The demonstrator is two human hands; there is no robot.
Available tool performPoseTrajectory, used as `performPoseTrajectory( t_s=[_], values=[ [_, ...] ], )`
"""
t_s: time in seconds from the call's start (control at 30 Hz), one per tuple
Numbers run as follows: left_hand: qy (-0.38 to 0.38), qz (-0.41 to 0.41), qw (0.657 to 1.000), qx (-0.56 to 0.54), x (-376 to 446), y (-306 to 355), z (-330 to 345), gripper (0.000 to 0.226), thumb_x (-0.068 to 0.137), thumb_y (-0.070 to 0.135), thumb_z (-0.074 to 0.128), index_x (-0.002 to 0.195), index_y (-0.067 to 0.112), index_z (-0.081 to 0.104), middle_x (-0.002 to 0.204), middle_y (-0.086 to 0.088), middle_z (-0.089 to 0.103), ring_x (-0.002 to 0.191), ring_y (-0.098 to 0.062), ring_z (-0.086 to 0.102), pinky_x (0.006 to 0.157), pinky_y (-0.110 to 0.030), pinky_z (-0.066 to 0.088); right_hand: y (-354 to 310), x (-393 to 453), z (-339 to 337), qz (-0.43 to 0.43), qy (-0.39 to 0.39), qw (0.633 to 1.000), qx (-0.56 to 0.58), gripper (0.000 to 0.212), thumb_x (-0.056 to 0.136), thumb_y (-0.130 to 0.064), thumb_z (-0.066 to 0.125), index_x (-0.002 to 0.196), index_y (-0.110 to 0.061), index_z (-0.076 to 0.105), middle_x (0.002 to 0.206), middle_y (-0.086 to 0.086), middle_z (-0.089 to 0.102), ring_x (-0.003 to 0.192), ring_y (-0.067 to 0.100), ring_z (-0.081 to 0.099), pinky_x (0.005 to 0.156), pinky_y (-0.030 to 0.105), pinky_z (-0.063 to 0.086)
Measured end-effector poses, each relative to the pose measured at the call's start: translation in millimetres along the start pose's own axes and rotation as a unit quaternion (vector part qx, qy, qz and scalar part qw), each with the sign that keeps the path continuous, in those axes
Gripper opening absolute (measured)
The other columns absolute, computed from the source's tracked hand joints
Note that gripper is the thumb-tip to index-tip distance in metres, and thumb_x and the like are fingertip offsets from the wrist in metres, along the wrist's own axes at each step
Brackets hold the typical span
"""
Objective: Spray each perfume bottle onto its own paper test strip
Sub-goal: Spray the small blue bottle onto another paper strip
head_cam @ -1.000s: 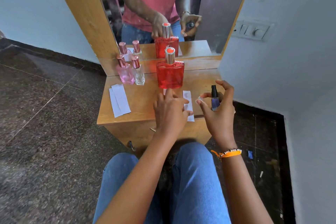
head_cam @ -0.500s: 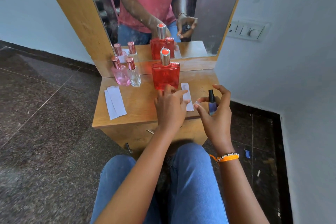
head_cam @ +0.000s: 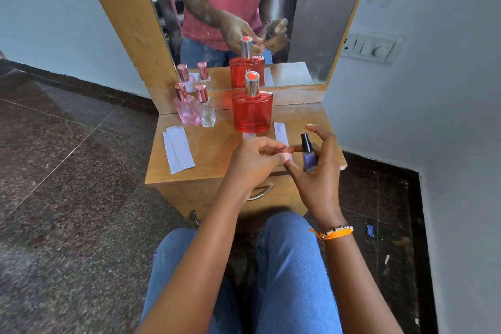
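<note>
My right hand [head_cam: 318,173] grips a small purple bottle [head_cam: 309,158] with a bare black spray nozzle, upright over the table's front right corner. My left hand [head_cam: 252,161] hovers just left of it, fingers curled, tips meeting my right thumb above the near end of a white paper strip [head_cam: 280,133]. Whether those fingers pinch anything is hidden. A large red bottle [head_cam: 252,114] stands behind my hands, with another strip [head_cam: 249,135] partly under it. A pink bottle [head_cam: 187,110] and a clear bottle [head_cam: 206,112] stand at the back left. Two strips [head_cam: 179,152] lie at the left.
The small wooden table [head_cam: 214,153] backs onto a mirror [head_cam: 306,8] in a wooden frame, which reflects the bottles and a person. A drawer handle [head_cam: 260,192] sits under the front edge. A switch panel [head_cam: 371,47] is on the right wall. My knees are close to the table.
My left hand has lifted off the strip it was pressing on and curled its fingers toward my right thumb. The purple bottle stays in my right hand. The camera has moved slightly.
</note>
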State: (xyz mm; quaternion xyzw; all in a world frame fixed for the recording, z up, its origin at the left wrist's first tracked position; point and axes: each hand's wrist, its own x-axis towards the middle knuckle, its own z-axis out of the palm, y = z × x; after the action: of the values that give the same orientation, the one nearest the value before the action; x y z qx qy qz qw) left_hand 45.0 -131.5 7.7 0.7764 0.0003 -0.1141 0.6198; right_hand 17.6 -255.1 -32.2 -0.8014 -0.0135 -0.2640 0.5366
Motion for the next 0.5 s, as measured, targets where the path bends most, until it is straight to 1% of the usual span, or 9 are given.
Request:
performPoseTrajectory(
  t_s=[0.07, 0.13, 0.2, 0.23, 0.3, 0.37, 0.4, 0.47, 0.5],
  values=[
    [-0.001, -0.017, 1.0, -0.019, -1, 0, -1, 0.016, 0.076, 0.005, 0.071, 0.087, 0.017, 0.071, 0.083, 0.001, 0.07, 0.084, -0.014, 0.068, 0.086, -0.037, 0.056, -1, -2, 3, -0.003, -0.005, 1.0, 0.0, 0.063, 0.072, -0.003, 0.076, 0.124, -0.018, 0.044, 0.112, -0.043, 0.046, 0.086, 0.01, 0.064, 0.072, 0.012, 0.046],
    [-0.002, -0.03, 0.999, -0.036, -1, -1, -3, 0.016, 0.076, 0.003, 0.07, 0.083, 0.017, 0.07, 0.081, 0.0, 0.07, 0.081, -0.014, 0.068, 0.082, -0.034, 0.057, -1, -4, 4, 0.005, -0.009, 1.0, 0.008, 0.066, 0.071, -0.003, 0.078, 0.125, -0.018, 0.043, 0.109, -0.039, 0.052, 0.085, 0.001, 0.062, 0.072, 0.01, 0.046],
    [0.005, -0.039, 0.997, -0.068, -3, -1, -6, 0.015, 0.077, 0.002, 0.068, 0.081, 0.017, 0.07, 0.079, -0.003, 0.07, 0.073, -0.012, 0.067, 0.073, -0.029, 0.058, -4, -6, 5, 0.022, -0.015, 0.999, 0.032, 0.072, 0.07, -0.008, 0.081, 0.126, -0.025, 0.04, 0.104, -0.022, 0.062, 0.085, 0.001, 0.062, 0.073, 0.012, 0.046],
    [0.014, -0.038, 0.995, -0.086, -4, -1, -9, 0.014, 0.079, 0.002, 0.067, 0.081, 0.016, 0.069, 0.077, -0.004, 0.07, 0.069, -0.012, 0.067, 0.069, -0.027, 0.058, -6, -7, 5, 0.029, -0.017, 0.999, 0.043, 0.075, 0.069, -0.01, 0.083, 0.126, -0.027, 0.038, 0.103, -0.015, 0.063, 0.086, 0.002, 0.061, 0.074, 0.013, 0.046],
    [0.043, -0.024, 0.992, -0.115, -4, 1, -14, 0.01, 0.083, 0.007, 0.065, 0.081, 0.016, 0.068, 0.073, -0.002, 0.071, 0.066, -0.01, 0.068, 0.065, -0.024, 0.057, -8, -8, 5, 0.032, -0.027, 0.998, 0.054, 0.082, 0.065, -0.013, 0.086, 0.129, -0.026, 0.035, 0.102, -0.007, 0.061, 0.09, 0.002, 0.059, 0.075, 0.011, 0.045],
    [0.067, -0.005, 0.988, -0.142, -3, 3, -21, 0.006, 0.084, 0.012, 0.065, 0.082, 0.016, 0.068, 0.07, 0.003, 0.072, 0.066, -0.006, 0.067, 0.063, -0.019, 0.054, -11, -11, 6, 0.042, -0.05, 0.996, 0.055, 0.088, 0.063, -0.017, 0.088, 0.131, -0.023, 0.033, 0.103, -0.002, 0.058, 0.089, 0.001, 0.057, 0.072, 0.011, 0.045],
    [0.073, 0.004, 0.986, -0.151, -3, 5, -24, 0.005, 0.084, 0.014, 0.066, 0.081, 0.017, 0.068, 0.068, 0.005, 0.072, 0.066, -0.004, 0.067, 0.063, -0.017, 0.054, -13, -13, 7, 0.045, -0.065, 0.995, 0.058, 0.089, 0.062, -0.019, 0.088, 0.131, -0.026, 0.032, 0.102, 0.001, 0.057, 0.089, 0.004, 0.057, 0.072, 0.014, 0.047],
    [0.072, 0.017, 0.986, -0.146, -4, 7, -28, 0.006, 0.083, 0.016, 0.067, 0.079, 0.019, 0.069, 0.065, 0.009, 0.072, 0.065, -0.001, 0.066, 0.065, -0.015, 0.054, -18, -16, 8, 0.048, -0.095, 0.992, 0.069, 0.09, 0.063, -0.019, 0.087, 0.128, -0.038, 0.028, 0.098, 0.009, 0.057, 0.087, 0.018, 0.058, 0.074, 0.027, 0.05],
    [0.064, 0.023, 0.988, -0.139, -6, 7, -28, 0.007, 0.083, 0.016, 0.067, 0.078, 0.02, 0.069, 0.065, 0.01, 0.072, 0.065, -0.001, 0.065, 0.065, -0.014, 0.053, -20, -17, 9, 0.049, -0.109, 0.99, 0.075, 0.089, 0.065, -0.019, 0.087, 0.126, -0.042, 0.026, 0.095, 0.009, 0.058, 0.083, 0.022, 0.059, 0.074, 0.032, 0.051]
  ],
)
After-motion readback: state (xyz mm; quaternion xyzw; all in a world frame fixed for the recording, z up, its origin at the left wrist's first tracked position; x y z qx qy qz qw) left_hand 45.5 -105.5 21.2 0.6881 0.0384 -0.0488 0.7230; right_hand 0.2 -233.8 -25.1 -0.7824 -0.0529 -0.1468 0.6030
